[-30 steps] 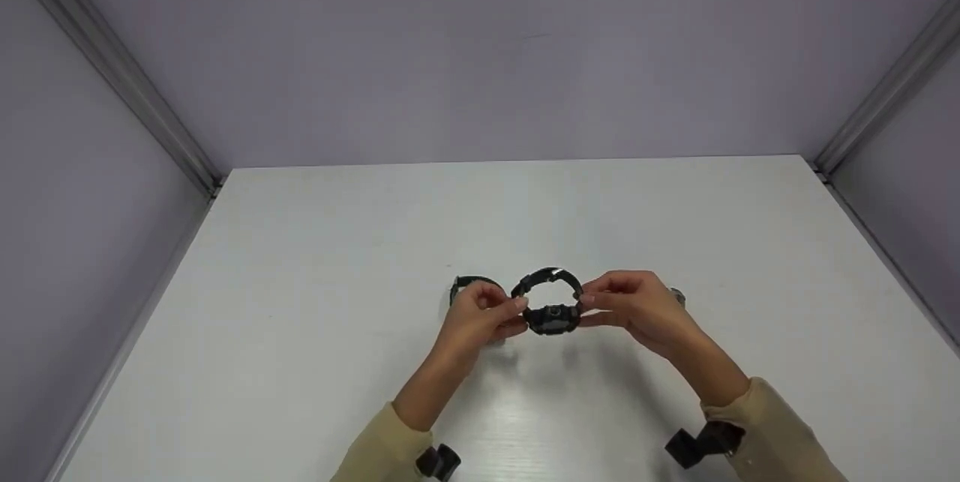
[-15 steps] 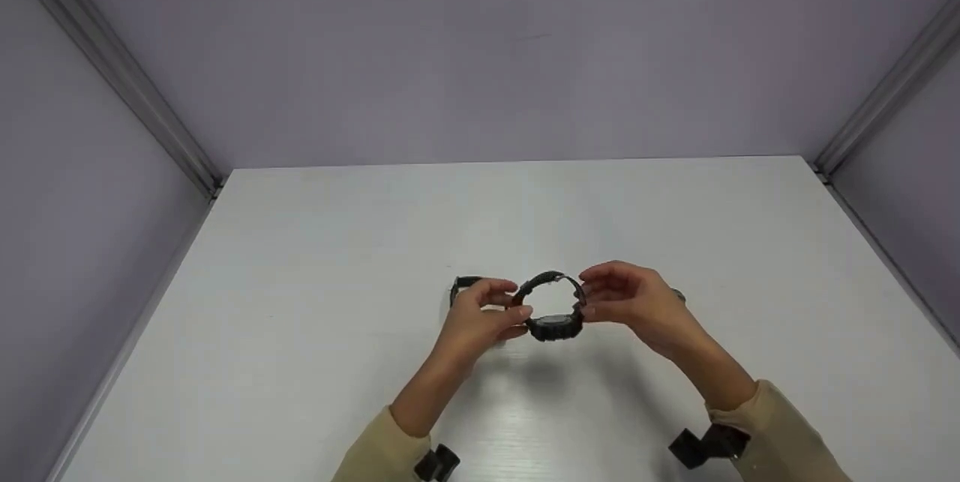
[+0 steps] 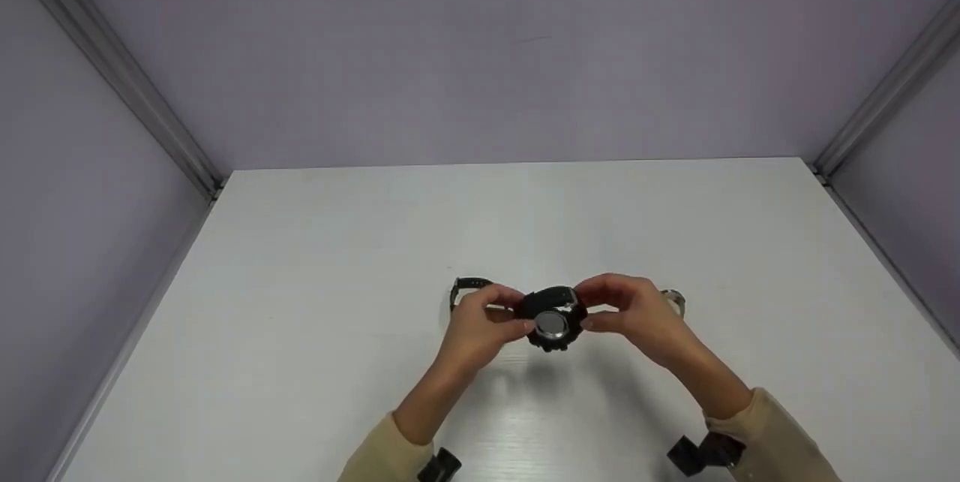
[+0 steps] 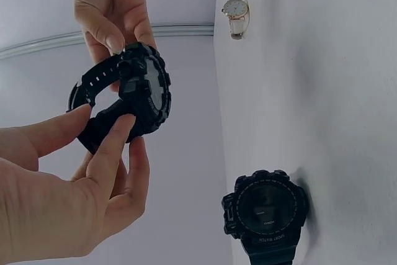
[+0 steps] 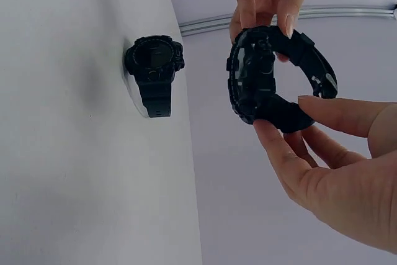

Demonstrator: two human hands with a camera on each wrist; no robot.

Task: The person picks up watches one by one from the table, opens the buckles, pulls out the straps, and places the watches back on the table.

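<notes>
A white surface (image 3: 315, 257) meets plain lilac walls (image 3: 480, 54). Grey metal rails (image 3: 120, 69) run down both corners. The light is soft and even.

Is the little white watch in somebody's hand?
No, the small white watch lies alone on the table, while both hands, left hand and right hand, pinch the big black watch.

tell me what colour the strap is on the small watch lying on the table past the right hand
The small watch has a pale, whitish strap, seen best in the left wrist view.
</notes>
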